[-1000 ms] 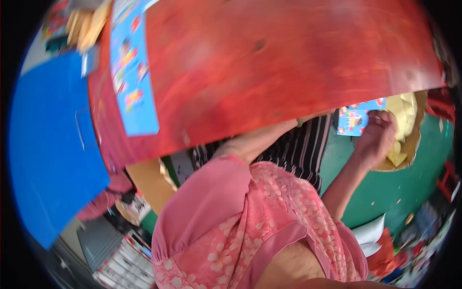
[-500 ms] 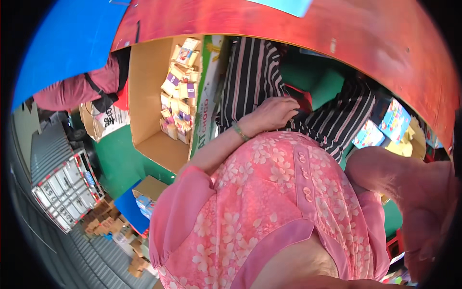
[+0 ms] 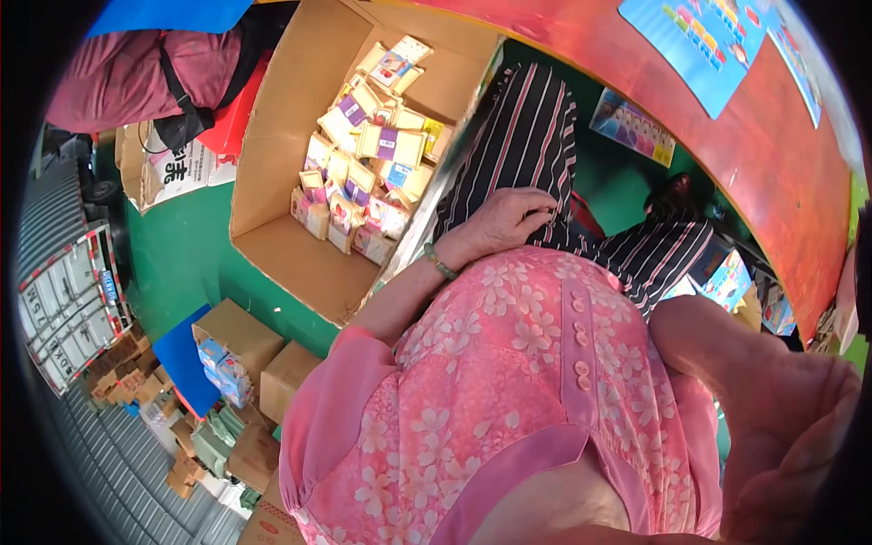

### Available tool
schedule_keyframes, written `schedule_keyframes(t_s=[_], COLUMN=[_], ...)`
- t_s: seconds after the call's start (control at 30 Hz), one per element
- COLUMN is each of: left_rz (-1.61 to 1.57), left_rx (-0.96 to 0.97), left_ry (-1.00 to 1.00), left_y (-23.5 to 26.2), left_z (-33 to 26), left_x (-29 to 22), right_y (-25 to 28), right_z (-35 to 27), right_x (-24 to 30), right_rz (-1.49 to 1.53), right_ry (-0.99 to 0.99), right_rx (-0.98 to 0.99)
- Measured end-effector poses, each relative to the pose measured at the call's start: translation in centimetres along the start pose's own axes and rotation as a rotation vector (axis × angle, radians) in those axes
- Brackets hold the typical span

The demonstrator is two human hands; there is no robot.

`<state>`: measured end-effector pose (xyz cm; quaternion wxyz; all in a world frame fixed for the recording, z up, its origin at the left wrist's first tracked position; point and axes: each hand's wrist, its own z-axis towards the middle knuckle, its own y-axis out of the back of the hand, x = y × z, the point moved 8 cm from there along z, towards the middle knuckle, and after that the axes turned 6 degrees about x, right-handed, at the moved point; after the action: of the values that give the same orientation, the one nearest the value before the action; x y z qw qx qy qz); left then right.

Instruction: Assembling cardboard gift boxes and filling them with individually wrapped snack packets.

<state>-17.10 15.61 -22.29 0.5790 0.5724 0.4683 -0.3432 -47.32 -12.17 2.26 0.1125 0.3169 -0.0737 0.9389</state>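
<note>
My left hand (image 3: 509, 221) lies on my lap over black striped trousers (image 3: 522, 136), its fingers loosely bent, a little apart and holding nothing. A green bangle (image 3: 440, 262) circles that wrist. Close by stands a large open cardboard box (image 3: 295, 272) with a pile of small cream and purple packets (image 3: 386, 143) in it. On the other side my right hand (image 3: 799, 427) is raised very near the camera. Its palm side shows, but its fingers run into the dark rim, so whether it grips anything is hidden.
A red tabletop (image 3: 581, 32) curves across the far side, with blue printed sheets (image 3: 704, 45) on it. More cartons (image 3: 241, 331) stand at the left on green flooring (image 3: 195, 245). Another person's sleeve (image 3: 136, 82) shows at the upper left. A white truck (image 3: 68, 309) is beyond.
The view has shifted, bringing more of the cardboard box and the blue sheets into sight. My left hand stays on my lap; my right hand shows more of its palm, still raised.
</note>
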Motion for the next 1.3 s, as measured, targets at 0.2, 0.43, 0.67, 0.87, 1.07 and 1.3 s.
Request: schedule_keyframes(t_s=[0.2, 0.43, 0.67, 0.87, 1.07, 1.3], left_rz=[-0.108, -0.038, -0.007, 0.082, 0.649, 1.097], left_rx=[0.009, -0.011, -0.029, -0.109, -0.18, 0.009], left_ry=[0.006, -0.039, -0.174, -0.399, -0.535, -0.414], left_y=[0.1, 2.6, 7.4, 11.5, 12.5, 8.5], left_z=[-0.1, -1.3, 1.4, 5.0, 13.2, 16.0], left_x=[-0.3, -1.5, -9.3, -14.9, -19.4, -18.5], right_y=[-4.2, -7.1, -15.2, -17.1, -16.0, -17.8], right_z=[2.8, 4.9, 8.6, 8.3, 5.3, 10.6], right_x=[4.0, 7.6, 7.6, 10.3, 14.9, 9.3], right_rz=[-0.114, -0.451, -0.776, -0.922, -1.032, -1.154], right_ry=[0.023, 0.068, 0.138, 0.176, 0.146, 0.078], right_rx=[0.127, 0.179, 0.226, 0.258, 0.239, 0.235])
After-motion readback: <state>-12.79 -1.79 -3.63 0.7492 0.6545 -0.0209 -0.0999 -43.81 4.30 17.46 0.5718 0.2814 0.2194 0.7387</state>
